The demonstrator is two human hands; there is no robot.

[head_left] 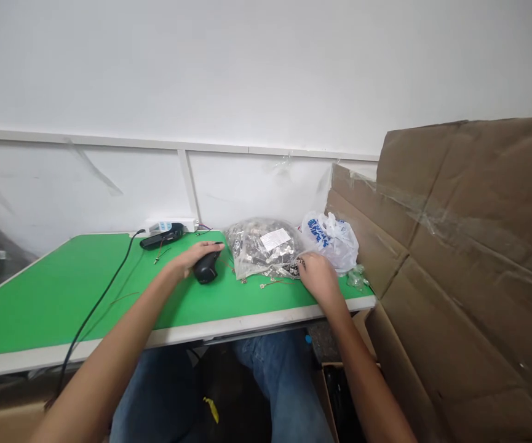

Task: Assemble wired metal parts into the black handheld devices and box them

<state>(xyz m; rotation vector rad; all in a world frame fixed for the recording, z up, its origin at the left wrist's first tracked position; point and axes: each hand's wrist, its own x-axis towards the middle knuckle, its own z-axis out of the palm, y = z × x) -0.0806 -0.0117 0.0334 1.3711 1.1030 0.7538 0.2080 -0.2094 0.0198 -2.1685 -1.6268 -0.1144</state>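
Note:
My left hand (200, 257) is closed around the upper end of a black rounded plastic housing (206, 271), held at the green tabletop. My right hand (314, 271) is at the right mouth of a clear plastic bag (250, 255) full of small metal terminals, its fingers curled among the dark and silvery pieces there. What those fingers pinch is hidden. Several loose terminals with thin brown wires lie in front of the bag, one of them a wired terminal (264, 285). A white label (275, 239) lies on top of the bag.
Another black housing (162, 237) with a cable (104, 301) lies at the back left, by a white box (173, 224). A white carrier bag (333, 240) sits behind my right hand. Tall cardboard (468, 264) walls the right side; the green table (63, 289) has a white front edge.

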